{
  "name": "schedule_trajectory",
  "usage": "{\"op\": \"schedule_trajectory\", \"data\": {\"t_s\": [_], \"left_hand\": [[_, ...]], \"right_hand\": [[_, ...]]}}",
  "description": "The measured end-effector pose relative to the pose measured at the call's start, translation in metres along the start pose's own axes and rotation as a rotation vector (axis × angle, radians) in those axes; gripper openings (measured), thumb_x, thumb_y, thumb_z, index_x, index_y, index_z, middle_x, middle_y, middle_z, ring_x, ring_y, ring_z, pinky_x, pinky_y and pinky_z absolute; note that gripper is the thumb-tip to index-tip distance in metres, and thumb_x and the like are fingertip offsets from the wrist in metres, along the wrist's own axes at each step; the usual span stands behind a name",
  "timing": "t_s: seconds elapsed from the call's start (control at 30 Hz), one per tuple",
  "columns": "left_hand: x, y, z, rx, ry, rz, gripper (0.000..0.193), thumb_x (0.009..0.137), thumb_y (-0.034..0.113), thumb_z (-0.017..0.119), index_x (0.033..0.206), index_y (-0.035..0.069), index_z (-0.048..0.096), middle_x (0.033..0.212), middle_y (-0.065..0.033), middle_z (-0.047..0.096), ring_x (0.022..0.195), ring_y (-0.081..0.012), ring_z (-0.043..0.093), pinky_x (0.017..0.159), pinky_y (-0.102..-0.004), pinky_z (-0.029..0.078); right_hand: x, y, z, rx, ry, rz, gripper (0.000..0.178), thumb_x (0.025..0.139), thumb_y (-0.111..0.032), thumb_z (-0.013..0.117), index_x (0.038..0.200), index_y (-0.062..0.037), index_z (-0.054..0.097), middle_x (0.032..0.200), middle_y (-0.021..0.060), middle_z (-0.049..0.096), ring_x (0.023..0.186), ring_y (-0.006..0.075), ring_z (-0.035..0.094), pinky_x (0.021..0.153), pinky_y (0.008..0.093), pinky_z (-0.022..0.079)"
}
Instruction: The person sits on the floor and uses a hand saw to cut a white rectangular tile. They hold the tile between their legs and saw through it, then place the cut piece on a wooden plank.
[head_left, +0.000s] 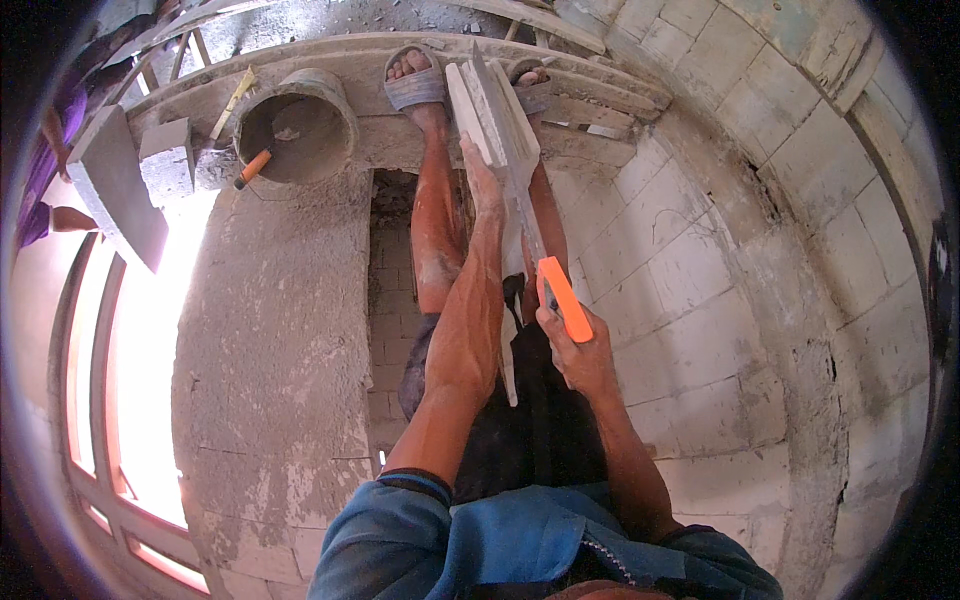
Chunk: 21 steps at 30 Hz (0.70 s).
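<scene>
A hand saw [521,200] with an orange handle is in my right hand [583,352], whose fingers are wrapped round the grip. Its long blade points away from me and lies across or in a pale lightweight block [489,115]; I cannot tell how deep it sits. My left hand [483,172] holds the near left side of the block, with part of its fingers hidden. The block lies between my sandalled feet, on or above a dusty wooden plank [585,85].
A mortar bucket [350,120] stands left of my feet, an orange-handled tool [252,169] leaning at its rim. Beside it are a small grey block [167,157] and a larger slab [115,180] near another person's hand. Block walls [680,300] rise right; a gap lies below my legs.
</scene>
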<state>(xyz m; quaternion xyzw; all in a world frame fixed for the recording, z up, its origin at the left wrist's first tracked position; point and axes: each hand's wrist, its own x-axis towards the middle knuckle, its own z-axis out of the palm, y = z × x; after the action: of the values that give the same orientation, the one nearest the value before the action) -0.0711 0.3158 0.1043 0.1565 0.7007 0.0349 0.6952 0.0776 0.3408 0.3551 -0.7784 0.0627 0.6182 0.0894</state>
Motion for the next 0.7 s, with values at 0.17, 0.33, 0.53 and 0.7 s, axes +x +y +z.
{"op": "schedule_trajectory", "data": {"t_s": [0.17, 0.33, 0.53, 0.7], "left_hand": [[-0.008, -0.003, -0.007, -0.010, -0.003, -0.011, 0.073, 0.108, 0.055, 0.029, 0.161, 0.006, 0.020, 0.157, -0.0151, 0.037, 0.141, -0.0290, 0.042, 0.116, -0.0401, 0.035], [-0.008, -0.001, 0.001, -0.018, -0.031, -0.018, 0.074, 0.108, 0.056, 0.028, 0.161, 0.007, 0.017, 0.158, -0.0152, 0.035, 0.141, -0.0293, 0.042, 0.116, -0.0408, 0.035], [0.018, 0.008, 0.010, -0.064, -0.066, 0.028, 0.075, 0.107, 0.057, 0.028, 0.162, 0.007, 0.014, 0.159, -0.0154, 0.034, 0.142, -0.0297, 0.042, 0.117, -0.0417, 0.036], [0.049, 0.018, 0.037, -0.189, -0.155, 0.050, 0.076, 0.107, 0.057, 0.028, 0.162, 0.008, 0.012, 0.159, -0.0155, 0.033, 0.142, -0.0301, 0.041, 0.117, -0.0424, 0.037]], "right_hand": [[-0.008, 0.005, -0.002, -0.021, 0.027, -0.058, 0.042, 0.099, -0.038, 0.067, 0.082, -0.0014, 0.055, 0.064, 0.0006, 0.046, 0.058, 0.0108, 0.045, 0.053, 0.0302, 0.039], [-0.004, -0.003, 0.003, -0.137, 0.089, -0.127, 0.038, 0.099, -0.033, 0.066, 0.088, 0.0021, 0.057, 0.067, 0.0105, 0.053, 0.063, 0.0203, 0.052, 0.061, 0.0373, 0.046], [0.050, -0.039, 0.039, -0.243, 0.061, -0.106, 0.027, 0.099, -0.024, 0.063, 0.111, 0.0009, 0.064, 0.091, 0.0254, 0.066, 0.084, 0.0404, 0.064, 0.077, 0.0461, 0.051], [0.012, -0.008, 0.024, -0.235, 0.091, -0.210, 0.030, 0.099, -0.022, 0.061, 0.120, 0.0001, 0.063, 0.105, 0.0298, 0.067, 0.103, 0.0449, 0.066, 0.085, 0.0499, 0.051]]}}
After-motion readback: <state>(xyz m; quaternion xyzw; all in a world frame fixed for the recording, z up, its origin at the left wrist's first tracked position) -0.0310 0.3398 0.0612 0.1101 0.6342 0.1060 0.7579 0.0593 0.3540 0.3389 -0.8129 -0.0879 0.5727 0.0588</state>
